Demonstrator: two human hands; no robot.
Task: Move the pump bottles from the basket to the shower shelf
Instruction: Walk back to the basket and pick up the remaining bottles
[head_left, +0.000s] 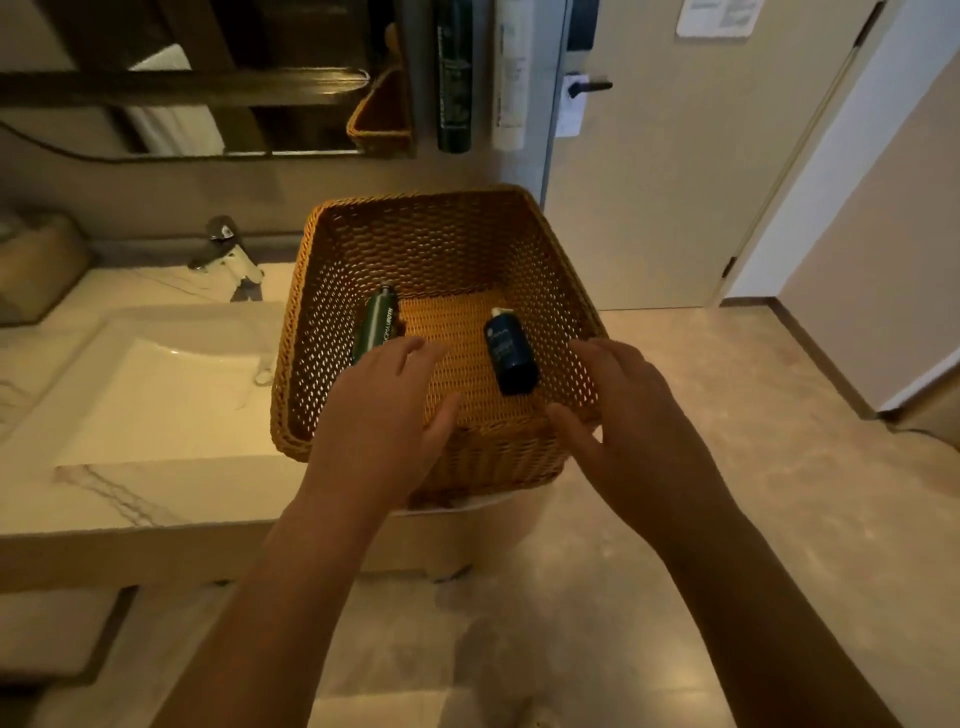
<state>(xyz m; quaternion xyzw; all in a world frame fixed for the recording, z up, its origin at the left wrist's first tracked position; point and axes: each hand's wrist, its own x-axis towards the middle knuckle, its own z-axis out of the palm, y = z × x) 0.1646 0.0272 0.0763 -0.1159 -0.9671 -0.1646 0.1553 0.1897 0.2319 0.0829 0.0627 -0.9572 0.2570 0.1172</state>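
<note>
Bathroom, marble counter (130, 499), sink basin (171, 395), tap (223, 249), wall mirror (182, 78)

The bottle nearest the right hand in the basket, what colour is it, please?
The bottle is dark blue, clearest in the head view.

left hand (382, 415): frame centre, palm down, fingers straight, loosely spread, holding nothing | right hand (631, 415): right of centre, palm down, fingers spread, holding nothing | left forearm (291, 582), right forearm (727, 587): bare, rising from lower edge, converging upward
</note>
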